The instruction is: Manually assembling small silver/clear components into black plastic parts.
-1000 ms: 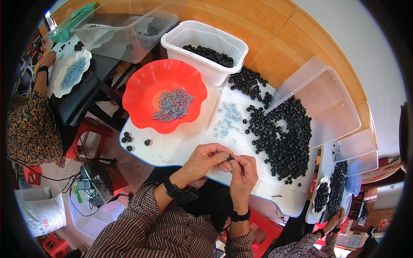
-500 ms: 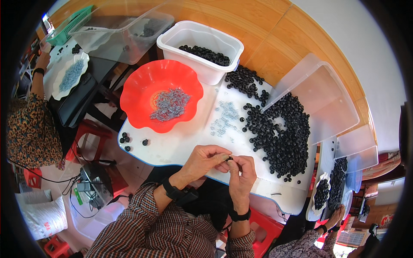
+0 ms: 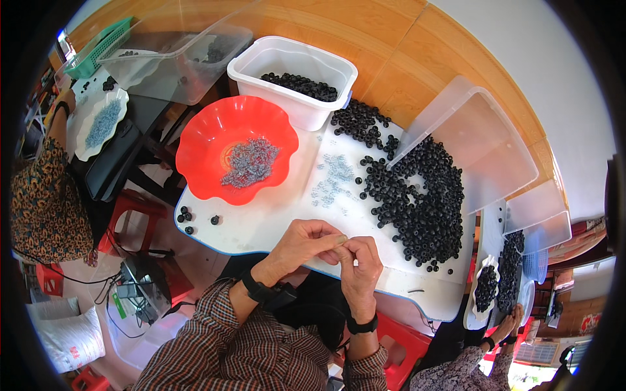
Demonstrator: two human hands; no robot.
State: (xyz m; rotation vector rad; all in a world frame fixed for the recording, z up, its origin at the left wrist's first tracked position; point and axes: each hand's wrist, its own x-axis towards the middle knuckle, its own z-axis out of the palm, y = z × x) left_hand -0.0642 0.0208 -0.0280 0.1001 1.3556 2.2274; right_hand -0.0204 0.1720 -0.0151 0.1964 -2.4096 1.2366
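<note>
My left hand (image 3: 305,244) and my right hand (image 3: 361,265) meet in front of my body, over the near edge of the white table (image 3: 261,225). Thumbs and index fingers are pinched together, fingertips touching. A small black part that showed there half a second ago is now covered by the fingers. To the right lies a large spread of small round black parts (image 3: 433,215), some with a hole showing. Left of them are tiny pale translucent pieces (image 3: 336,179). A red wavy-edged bowl (image 3: 205,140) holds a heap of tiny grey-blue pieces (image 3: 253,161).
Behind the bowl stands a white tub (image 3: 274,101) with black parts in it. A clear plastic bin (image 3: 492,143) lies tipped over at the right. Several loose black parts (image 3: 186,214) sit at the table's left corner. People work at tables on both sides. Red stools (image 3: 134,218) stand below.
The view has shifted slightly. My right fingers have curled in closer against my left fingertips, and the small dark piece seen between them is now hidden.
</note>
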